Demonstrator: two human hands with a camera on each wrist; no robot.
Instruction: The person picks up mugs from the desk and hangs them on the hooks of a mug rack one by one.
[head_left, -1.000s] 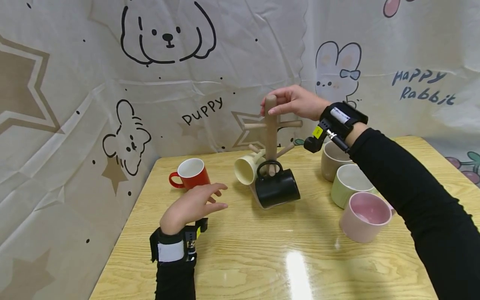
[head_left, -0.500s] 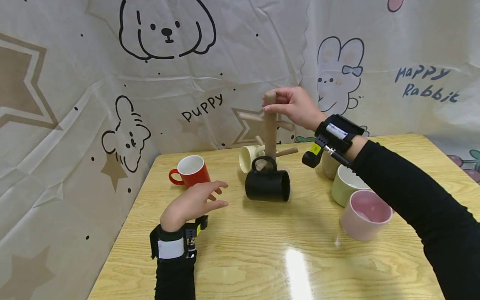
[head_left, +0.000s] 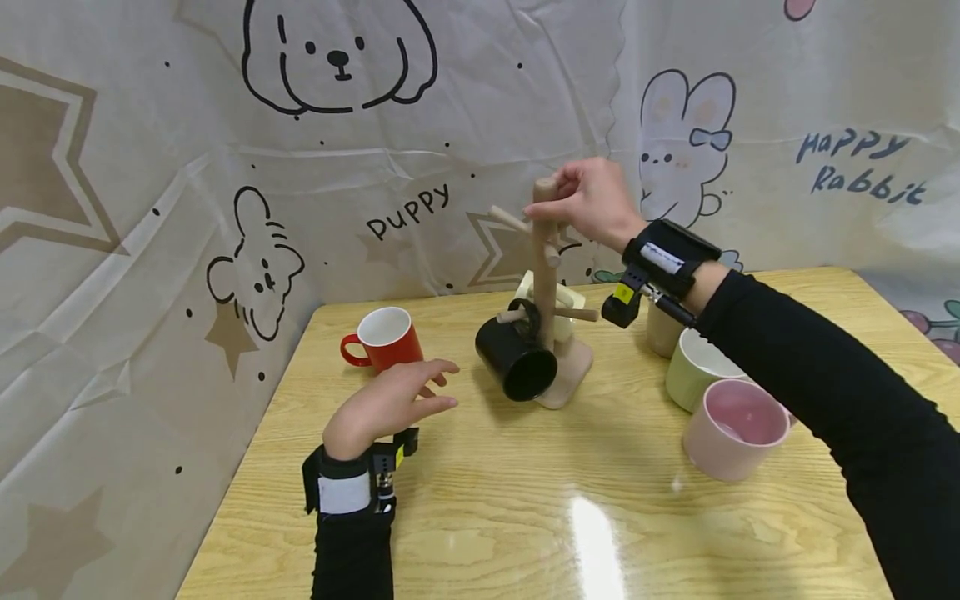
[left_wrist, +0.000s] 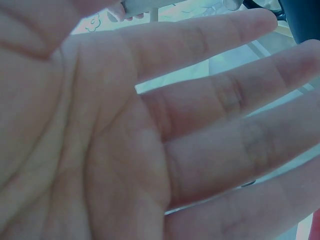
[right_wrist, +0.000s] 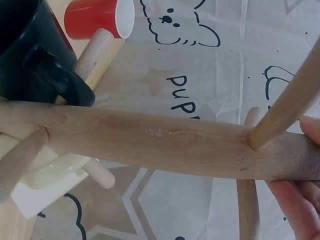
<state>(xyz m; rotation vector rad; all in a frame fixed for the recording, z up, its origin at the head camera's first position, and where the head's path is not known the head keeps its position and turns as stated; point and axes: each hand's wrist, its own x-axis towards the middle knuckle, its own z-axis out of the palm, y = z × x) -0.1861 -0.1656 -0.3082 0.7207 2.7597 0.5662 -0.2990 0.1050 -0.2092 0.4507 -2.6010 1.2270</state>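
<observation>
A wooden mug tree [head_left: 544, 275] stands mid-table, its post [right_wrist: 150, 140] crossing the right wrist view. My right hand [head_left: 588, 200] grips the top of that post. A black mug [head_left: 515, 357] hangs by its handle from a low peg, mouth facing me; its body [right_wrist: 25, 40] also shows in the right wrist view. Behind it hangs a cream mug [head_left: 553, 297]. My left hand [head_left: 390, 402] hovers open, palm down, above the table near a red mug [head_left: 381, 339]. Its spread fingers [left_wrist: 200, 120] fill the left wrist view.
At the right stand a pink mug [head_left: 733, 430], a pale green mug [head_left: 697, 369] and a beige mug [head_left: 663, 328]. The wooden table [head_left: 525, 517] is backed by a printed cloth [head_left: 225, 167] on two sides.
My right hand has turned the mug tree about its post: the black mug swung from the front round to the left, and the base now shows. The left hand stayed put.
</observation>
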